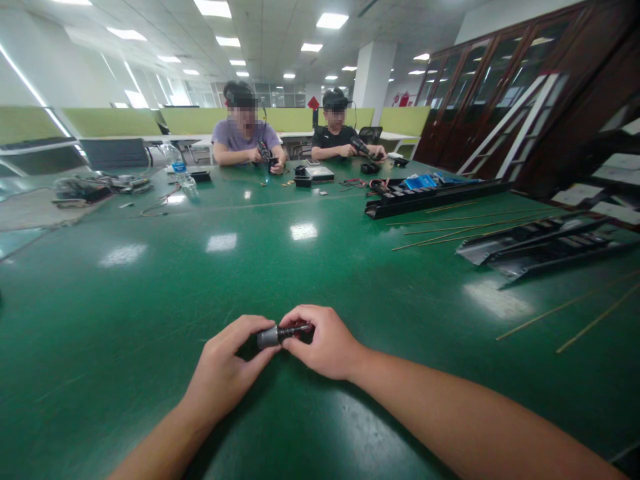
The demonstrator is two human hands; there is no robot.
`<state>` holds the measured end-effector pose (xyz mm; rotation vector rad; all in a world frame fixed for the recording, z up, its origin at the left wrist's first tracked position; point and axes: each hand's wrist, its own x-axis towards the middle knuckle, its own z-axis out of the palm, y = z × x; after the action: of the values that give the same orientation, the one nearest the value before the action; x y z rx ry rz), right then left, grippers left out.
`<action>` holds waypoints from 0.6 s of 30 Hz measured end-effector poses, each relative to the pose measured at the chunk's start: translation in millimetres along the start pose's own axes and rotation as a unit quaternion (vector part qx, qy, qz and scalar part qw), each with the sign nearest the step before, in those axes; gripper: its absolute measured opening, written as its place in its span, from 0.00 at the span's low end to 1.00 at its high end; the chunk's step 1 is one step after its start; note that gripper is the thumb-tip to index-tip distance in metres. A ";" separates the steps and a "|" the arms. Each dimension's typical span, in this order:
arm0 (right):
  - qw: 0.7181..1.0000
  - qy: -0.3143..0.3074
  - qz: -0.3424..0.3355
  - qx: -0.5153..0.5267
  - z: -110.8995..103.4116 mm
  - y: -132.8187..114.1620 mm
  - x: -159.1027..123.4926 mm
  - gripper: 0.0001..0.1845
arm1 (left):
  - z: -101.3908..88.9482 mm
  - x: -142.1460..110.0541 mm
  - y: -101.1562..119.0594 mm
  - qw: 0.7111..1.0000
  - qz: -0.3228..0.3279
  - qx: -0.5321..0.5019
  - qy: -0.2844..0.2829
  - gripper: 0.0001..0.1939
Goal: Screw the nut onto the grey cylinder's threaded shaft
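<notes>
A small grey cylindrical part with a dark, ribbed, narrowing shaft (269, 337) is held level, a little above the green table, between my two hands. My left hand (226, 363) pinches the thick grey body between thumb and fingers at its left end. From the other side, my right hand (320, 341) has its thumb and fingertips closed around the thinner shaft. The shaft's tip points right, into the curl of the right hand. Whether the cylinder and the shaft are one piece, I cannot tell.
Black metal channels (435, 193) and more channels (545, 247) lie to the right among thin rods (460, 233). A water bottle (181, 172) stands far left near a pile of parts (100, 187). Two people (245, 133) across the table (200, 280) handle tools.
</notes>
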<state>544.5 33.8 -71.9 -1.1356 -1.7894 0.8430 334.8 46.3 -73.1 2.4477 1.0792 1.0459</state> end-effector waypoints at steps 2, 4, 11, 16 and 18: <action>1.000 0.001 0.000 -0.003 0.1 0.4 0.0 0.11 | -0.2 -0.2 -0.2 1.000 -0.001 -0.003 -0.004 0.13; 1.000 0.002 0.001 -0.007 0.3 1.1 -0.1 0.10 | -0.3 -0.4 -0.4 1.000 0.000 -0.006 -0.005 0.13; 1.000 0.003 0.021 0.005 1.2 2.7 -0.6 0.11 | 1.7 0.3 -2.1 1.000 0.005 0.003 0.005 0.13; 0.999 0.001 0.033 0.015 0.4 1.4 0.0 0.11 | 1.3 1.6 -0.6 1.000 0.014 0.000 0.014 0.13; 0.999 0.001 0.037 0.018 0.3 0.9 0.3 0.11 | 0.6 1.5 -0.1 1.000 0.019 -0.001 0.015 0.13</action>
<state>544.5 34.4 -72.7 -1.1845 -1.7337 0.9126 335.9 47.5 -72.8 2.4678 1.0456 1.0975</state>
